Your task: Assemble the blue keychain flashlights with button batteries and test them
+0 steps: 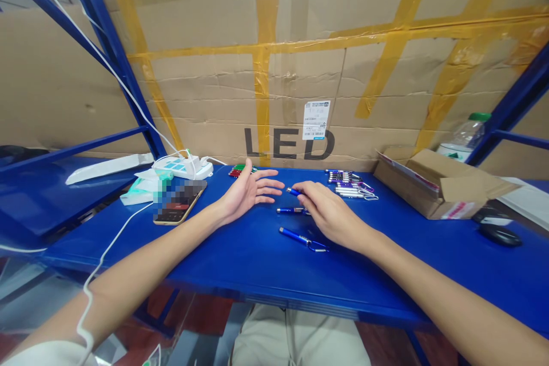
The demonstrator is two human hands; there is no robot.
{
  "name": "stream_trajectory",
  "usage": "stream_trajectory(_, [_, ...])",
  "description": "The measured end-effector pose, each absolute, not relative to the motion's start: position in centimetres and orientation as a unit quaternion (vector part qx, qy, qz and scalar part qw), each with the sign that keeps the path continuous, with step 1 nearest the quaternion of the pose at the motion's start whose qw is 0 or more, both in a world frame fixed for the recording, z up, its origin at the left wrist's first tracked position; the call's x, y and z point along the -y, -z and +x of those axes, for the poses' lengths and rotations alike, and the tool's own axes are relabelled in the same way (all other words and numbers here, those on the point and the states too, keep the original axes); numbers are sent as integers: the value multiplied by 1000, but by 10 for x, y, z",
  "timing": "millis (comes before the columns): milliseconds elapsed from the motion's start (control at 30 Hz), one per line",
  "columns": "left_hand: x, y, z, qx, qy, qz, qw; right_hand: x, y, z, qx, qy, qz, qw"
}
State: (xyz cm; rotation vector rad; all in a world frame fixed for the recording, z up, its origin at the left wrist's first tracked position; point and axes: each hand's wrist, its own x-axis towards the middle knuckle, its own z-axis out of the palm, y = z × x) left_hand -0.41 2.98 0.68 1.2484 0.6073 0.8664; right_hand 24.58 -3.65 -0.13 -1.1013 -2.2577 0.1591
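My left hand [245, 193] is open, palm turned to the right and fingers spread, with nothing in it. The fingers of my right hand [328, 211] are closed on a blue pen [293, 191], whose silver-tipped end sticks out to the left. Partly under that hand lies a second blue pen [289, 211]. Nearer the front edge, a third blue pen [295, 235] with a silver clip rests on the blue table [257, 257]. Red and green pens [238, 170] lie behind my left hand. Purple and silver pens [349, 186] with carabiner loops sit behind my right hand.
An open cardboard box [429, 186], a black mouse [500, 235] and a green-capped bottle [469, 131] are on the right. At left are a phone [180, 209], a power strip [184, 167], a green-white packet [148, 186] and a white cable. Large cardboard [206, 91] stands behind the table.
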Motion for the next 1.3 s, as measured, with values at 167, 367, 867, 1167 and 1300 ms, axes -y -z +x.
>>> stream_trajectory(167, [-29, -7, -4, -273, -390, 556, 682, 38, 0, 244, 840, -92, -431, 316])
stream_trajectory(367, [-31, -6, -5, -265, -384, 560, 685, 40, -4, 243, 849, -95, -452, 257])
stream_trajectory(867, [-28, -8, -4, -270, -390, 552, 685, 45, -8, 244, 868, -106, -413, 254])
stream_trajectory(1167, [-28, -9, -4, -272, -387, 552, 687, 43, -6, 244, 850, -122, -428, 282])
stream_trajectory(1300, [-28, -10, -3, -277, -389, 550, 685, 41, -5, 245, 864, -137, -417, 245])
